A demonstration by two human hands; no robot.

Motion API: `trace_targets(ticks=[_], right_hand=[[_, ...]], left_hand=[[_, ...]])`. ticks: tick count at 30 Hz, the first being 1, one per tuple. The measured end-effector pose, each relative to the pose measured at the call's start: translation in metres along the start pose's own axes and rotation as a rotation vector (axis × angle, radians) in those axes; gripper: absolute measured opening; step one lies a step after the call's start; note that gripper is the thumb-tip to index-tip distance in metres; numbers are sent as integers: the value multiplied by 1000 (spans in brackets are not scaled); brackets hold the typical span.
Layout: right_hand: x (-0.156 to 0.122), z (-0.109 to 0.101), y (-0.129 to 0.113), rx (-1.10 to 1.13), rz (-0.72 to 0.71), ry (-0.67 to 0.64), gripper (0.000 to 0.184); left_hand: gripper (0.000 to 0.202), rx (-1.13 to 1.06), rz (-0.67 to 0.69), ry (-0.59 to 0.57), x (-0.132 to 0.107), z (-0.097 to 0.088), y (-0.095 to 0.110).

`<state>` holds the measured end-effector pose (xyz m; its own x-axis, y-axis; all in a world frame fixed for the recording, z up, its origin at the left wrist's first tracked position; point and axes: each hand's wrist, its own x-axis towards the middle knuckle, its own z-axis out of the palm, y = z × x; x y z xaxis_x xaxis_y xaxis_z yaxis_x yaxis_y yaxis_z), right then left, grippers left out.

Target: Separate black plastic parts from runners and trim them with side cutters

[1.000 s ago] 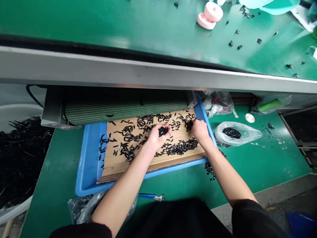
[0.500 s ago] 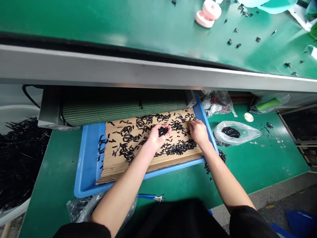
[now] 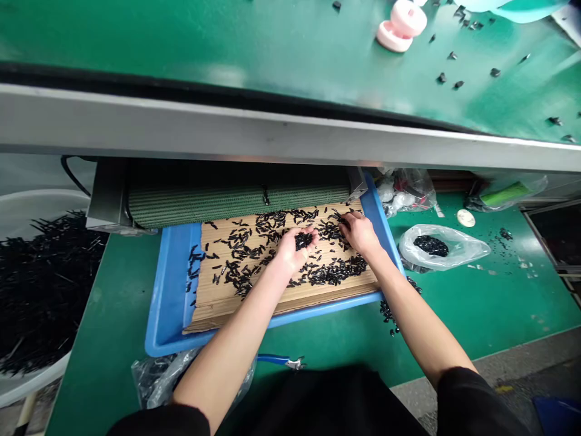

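Observation:
My left hand [image 3: 294,249] is cupped palm up, cradling a heap of small black pieces [image 3: 303,241]. To its right, my right hand [image 3: 358,231] has its fingers bent together at the cardboard's far right, down among loose black pieces [image 3: 330,230]. Whether a piece is between those fingertips is hidden. Both hands are over a cardboard sheet [image 3: 213,312] lying in a blue tray [image 3: 157,327]. Scattered black pieces cover much of the cardboard, with a dense band [image 3: 333,271] near its front right.
A green ribbed conveyor belt [image 3: 204,204] overhangs the tray's far side. Right of the tray sits an open plastic bag [image 3: 467,247] holding black pieces. Blue-handled cutters [image 3: 281,361] lie in front. At left stands a white tub [image 3: 27,203] of black sticks. A metal-edged shelf [image 3: 272,136] crosses above.
My right hand has shifted slightly away from me and left over the cardboard, closer to my left hand. A dark piece on the belt has come further into sight. The whole view has shifted a little.

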<state>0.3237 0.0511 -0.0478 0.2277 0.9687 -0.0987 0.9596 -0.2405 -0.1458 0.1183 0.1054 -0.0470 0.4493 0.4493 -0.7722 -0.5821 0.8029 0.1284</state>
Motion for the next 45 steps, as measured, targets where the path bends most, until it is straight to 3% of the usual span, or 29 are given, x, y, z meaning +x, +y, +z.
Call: trace_targets(ticks=[14,21,24,28,30,33,35,39,45], right_hand=[[26,-8,-2,31,-40,-111,22],[28,-19,8,115,131,-95,15],[10,-29,-14,225,107,-74,18],[-24,-34,-66,544,-168,-38,26],[-33,-34,-78,601,-244,37,25],[-30,-26,-62,405,-74,151,28],[-20,-17,-40,242,12,125,28],[0,0,-13,162,-31,36,23],[1,0,-19,132,-32,38,23]], left_hand=[[17,-8,-6,6,3,-3,0],[18,-1,-19,-16,4,-4,-1],[17,10,-18,-20,4,-5,-3],[20,15,9,6,3,-3,-4],[21,9,35,20,3,-3,-3],[21,-3,53,20,2,-3,0],[20,-11,51,17,1,-3,2],[17,-31,49,18,-1,-1,4],[16,-47,44,0,4,-6,4]])
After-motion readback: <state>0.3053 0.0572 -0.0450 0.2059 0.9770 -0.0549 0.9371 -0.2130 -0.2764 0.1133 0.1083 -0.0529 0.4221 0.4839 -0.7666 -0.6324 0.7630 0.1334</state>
